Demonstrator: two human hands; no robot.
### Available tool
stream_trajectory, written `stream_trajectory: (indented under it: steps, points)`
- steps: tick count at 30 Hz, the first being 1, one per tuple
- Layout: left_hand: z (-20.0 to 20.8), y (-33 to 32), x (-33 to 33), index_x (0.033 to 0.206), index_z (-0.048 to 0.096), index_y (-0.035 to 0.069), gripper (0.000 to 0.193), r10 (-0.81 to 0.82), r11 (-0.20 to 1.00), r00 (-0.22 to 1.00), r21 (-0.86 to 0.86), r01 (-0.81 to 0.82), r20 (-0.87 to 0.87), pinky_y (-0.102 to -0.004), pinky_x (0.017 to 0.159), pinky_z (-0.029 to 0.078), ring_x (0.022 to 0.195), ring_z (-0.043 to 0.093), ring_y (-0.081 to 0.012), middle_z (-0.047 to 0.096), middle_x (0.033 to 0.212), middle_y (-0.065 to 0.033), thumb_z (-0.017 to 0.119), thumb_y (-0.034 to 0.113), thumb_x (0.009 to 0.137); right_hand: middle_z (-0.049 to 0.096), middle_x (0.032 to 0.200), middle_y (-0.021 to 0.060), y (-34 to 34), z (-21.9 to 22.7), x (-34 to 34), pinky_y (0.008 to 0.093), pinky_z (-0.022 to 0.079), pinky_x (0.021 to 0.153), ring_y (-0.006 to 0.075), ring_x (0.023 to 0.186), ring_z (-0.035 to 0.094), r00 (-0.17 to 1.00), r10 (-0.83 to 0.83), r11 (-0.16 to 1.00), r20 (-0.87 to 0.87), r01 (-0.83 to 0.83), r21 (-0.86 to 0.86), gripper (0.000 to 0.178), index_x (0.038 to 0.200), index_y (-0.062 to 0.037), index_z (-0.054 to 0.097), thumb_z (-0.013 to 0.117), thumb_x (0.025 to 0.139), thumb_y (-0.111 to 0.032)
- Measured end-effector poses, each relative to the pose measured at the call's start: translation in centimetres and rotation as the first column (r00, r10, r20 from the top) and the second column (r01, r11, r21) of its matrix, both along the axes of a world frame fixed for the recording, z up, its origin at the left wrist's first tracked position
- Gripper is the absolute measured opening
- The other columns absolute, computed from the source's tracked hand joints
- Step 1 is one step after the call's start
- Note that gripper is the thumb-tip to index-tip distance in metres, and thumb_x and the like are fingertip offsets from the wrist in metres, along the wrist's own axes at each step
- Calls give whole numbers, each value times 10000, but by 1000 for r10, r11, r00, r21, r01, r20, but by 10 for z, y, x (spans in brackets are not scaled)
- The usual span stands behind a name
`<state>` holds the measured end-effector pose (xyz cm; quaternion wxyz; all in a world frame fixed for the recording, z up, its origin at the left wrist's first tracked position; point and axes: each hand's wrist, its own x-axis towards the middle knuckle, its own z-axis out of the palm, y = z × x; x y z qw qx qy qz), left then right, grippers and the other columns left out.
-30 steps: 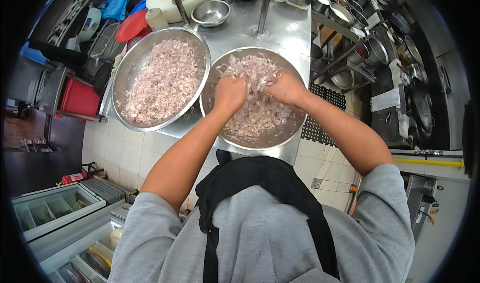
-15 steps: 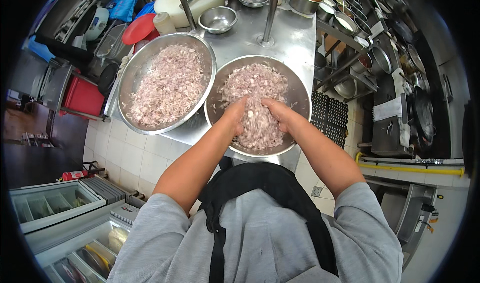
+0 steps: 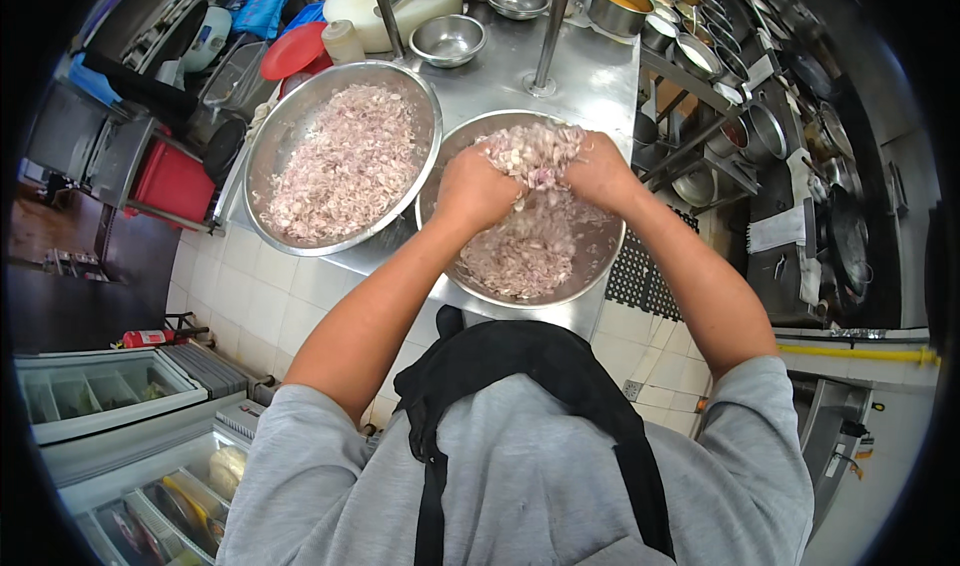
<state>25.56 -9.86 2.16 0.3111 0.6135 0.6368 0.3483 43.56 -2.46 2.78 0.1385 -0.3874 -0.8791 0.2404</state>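
Note:
Both of my hands are in the right-hand steel bowl (image 3: 598,248), lifting a clump of thin pinkish-white slices that look like shallots (image 3: 540,152) at its far side. My left hand (image 3: 478,188) is curled around the clump from the left. My right hand (image 3: 602,174) closes on it from the right. The fingertips are partly hidden in the slices. More slices (image 3: 522,264) lie in the bowl below and nearer to me, some blurred by motion. A second wide steel bowl (image 3: 268,166), tilted, stands just left, holding a broad heap of similar slices (image 3: 350,171).
Both bowls rest on a steel table (image 3: 500,78) with an upright post (image 3: 552,41). A small steel bowl (image 3: 448,40), a lidded tub (image 3: 342,42) and a red lid (image 3: 293,52) stand behind. Pots (image 3: 620,8) line the far right. A black perforated mat (image 3: 648,274) covers floor at right.
My hands have moved away from me, from the bowl's middle to its far side, raising a clump of slices between them. The view has shifted slightly.

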Motion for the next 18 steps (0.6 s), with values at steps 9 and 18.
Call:
stream_trajectory:
  steps: [9, 18]
  points:
    - [13, 1, -1, 980, 649, 7, 311, -109, 969, 985, 205, 135, -136, -405, 895, 458, 983, 583, -368, 641, 991, -196, 680, 101, 685, 644, 956, 109, -19, 16, -8, 303, 497, 768, 185, 849, 610, 870, -431, 841, -241, 290, -457, 422, 1138, -49, 568, 631, 720, -50]
    - [29, 1, -19, 1004, 677, 60, 277, -232, 972, 942, -98, 214, -243, -349, 789, 509, 856, 646, -293, 662, 899, -168, 703, 97, 730, 584, 756, 17, -4, 28, 11, 241, 503, 578, 107, 649, 570, 915, -388, 728, -113, 229, -646, 239, 986, -65, 641, 642, 755, -5]
